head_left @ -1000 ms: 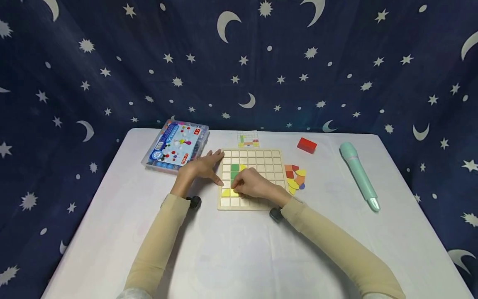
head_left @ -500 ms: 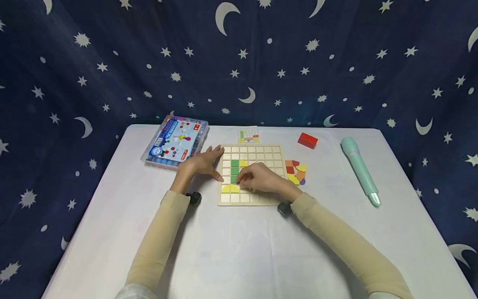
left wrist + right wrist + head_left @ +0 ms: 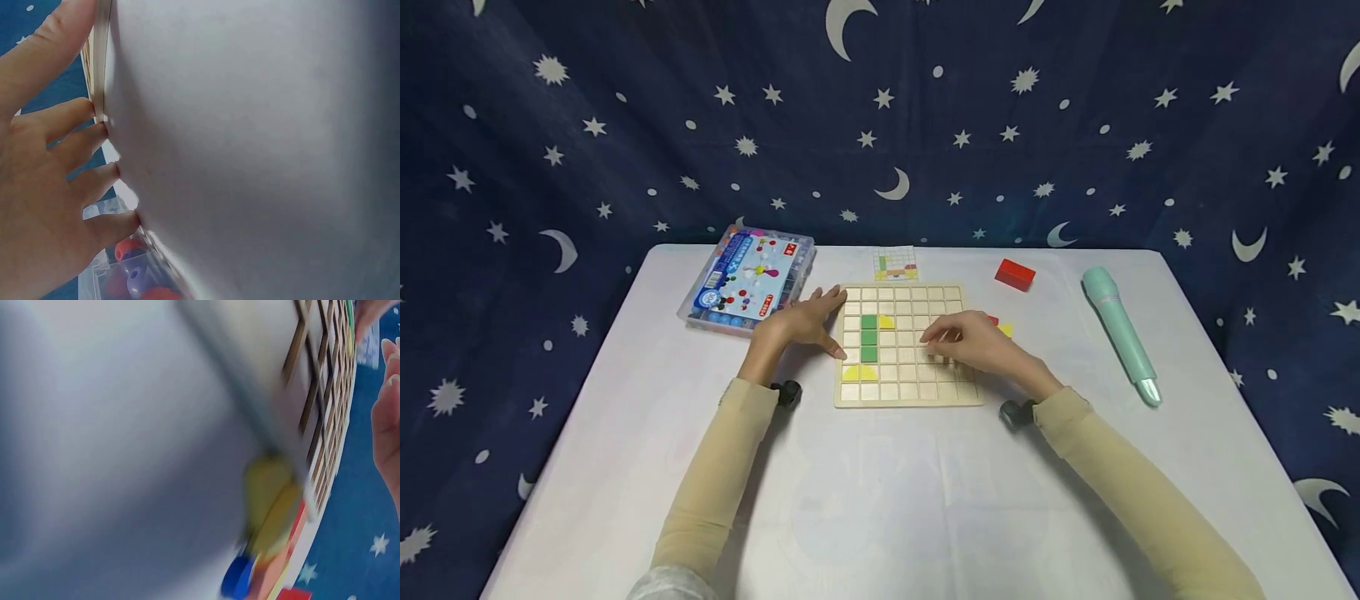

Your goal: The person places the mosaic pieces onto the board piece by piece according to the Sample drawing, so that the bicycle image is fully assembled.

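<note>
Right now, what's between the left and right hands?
Between left hand and right hand: part of the board, with three green tiles in a column and a yellow tile beside the topmost. Head view.

Pale wooden square grid board (image 3: 891, 391), lying flat. On left part: three green square tiles (image 3: 868, 337), near-far column; yellow curved-edge tile (image 3: 887, 322) right of farthest; two yellow curved-edge tiles (image 3: 868, 374) side by side at column's near end. Loose multicoloured flat pieces (image 3: 1006, 331) right of board, partly hidden.
</note>
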A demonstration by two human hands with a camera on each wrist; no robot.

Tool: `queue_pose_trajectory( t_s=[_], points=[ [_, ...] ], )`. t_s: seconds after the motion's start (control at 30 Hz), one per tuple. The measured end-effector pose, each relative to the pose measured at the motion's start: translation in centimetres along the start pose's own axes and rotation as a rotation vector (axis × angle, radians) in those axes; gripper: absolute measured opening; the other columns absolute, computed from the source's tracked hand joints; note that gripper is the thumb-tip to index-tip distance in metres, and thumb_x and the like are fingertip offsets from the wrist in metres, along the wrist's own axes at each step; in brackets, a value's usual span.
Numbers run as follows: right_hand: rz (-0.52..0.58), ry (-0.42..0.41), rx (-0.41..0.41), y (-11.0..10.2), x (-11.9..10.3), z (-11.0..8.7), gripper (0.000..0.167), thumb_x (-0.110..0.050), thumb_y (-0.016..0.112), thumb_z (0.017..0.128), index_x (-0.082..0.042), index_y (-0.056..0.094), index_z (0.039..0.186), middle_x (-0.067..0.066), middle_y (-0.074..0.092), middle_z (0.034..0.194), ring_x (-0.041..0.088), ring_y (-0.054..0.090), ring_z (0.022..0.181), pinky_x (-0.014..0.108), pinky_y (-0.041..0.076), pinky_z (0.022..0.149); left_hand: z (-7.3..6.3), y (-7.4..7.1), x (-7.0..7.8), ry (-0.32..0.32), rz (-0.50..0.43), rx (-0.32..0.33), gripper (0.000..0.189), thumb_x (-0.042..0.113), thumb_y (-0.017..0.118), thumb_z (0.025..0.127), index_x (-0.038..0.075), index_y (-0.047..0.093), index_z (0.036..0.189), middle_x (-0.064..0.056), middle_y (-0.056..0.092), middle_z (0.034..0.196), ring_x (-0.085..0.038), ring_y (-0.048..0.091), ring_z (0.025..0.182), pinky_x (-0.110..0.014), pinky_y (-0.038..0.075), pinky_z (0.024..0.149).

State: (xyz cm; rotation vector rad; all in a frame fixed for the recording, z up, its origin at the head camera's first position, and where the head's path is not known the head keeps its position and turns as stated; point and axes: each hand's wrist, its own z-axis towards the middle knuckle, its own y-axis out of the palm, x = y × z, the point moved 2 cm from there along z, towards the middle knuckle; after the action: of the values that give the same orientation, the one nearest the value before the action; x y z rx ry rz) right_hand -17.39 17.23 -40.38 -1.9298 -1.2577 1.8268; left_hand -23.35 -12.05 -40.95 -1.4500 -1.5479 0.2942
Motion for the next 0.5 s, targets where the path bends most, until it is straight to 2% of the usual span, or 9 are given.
queue_pose_trajectory(
  t_s=[0.13, 0.23, 0.5],
  points=[
    [-0.014, 0.029, 0.038, -1.3, 1.4, -0.6, 0.019, -0.019, 0.076, 0.093, -0.015, 0.080, 0.112, 0.002, 0.072, 0.094, 0.022, 0.058, 0.081, 0.029, 0.050, 0.064, 0.0, -0.2, 0.0, -0.001, 0.000, 0.005, 0.117, 0.035, 0.090, 0.079, 0.018, 0.015, 0.167, -0.002, 0.001, 0.175, -0.031, -0.004, 0.161, -0.067, -0.003, 0.125],
    [-0.018, 0.056, 0.058, -2.2, 2.4, -1.0, 0.020, -0.020, 0.075, 0.094, -0.015, 0.079, 0.112, 0.002, 0.073, 0.097, 0.024, 0.057, 0.084, 0.030, 0.050, 0.067, 0.0, -0.2, -0.1, -0.004, 0.009, 0.006, 0.117, 0.037, 0.090, 0.079, 0.019, 0.015, 0.167, -0.002, 0.002, 0.175, -0.031, -0.003, 0.161, -0.068, -0.004, 0.125],
    [0.006, 0.129, 0.099, -4.2, 4.8, -2.3, 0.023, -0.021, 0.075, 0.094, -0.013, 0.078, 0.115, 0.009, 0.073, 0.107, 0.027, 0.061, 0.087, 0.033, 0.057, 0.068, 0.0, -0.1, 0.0, -0.014, -0.015, 0.002, 0.118, 0.037, 0.090, 0.077, 0.020, 0.016, 0.167, 0.000, 0.002, 0.175, -0.029, -0.004, 0.161, -0.066, -0.005, 0.125]
  ],
)
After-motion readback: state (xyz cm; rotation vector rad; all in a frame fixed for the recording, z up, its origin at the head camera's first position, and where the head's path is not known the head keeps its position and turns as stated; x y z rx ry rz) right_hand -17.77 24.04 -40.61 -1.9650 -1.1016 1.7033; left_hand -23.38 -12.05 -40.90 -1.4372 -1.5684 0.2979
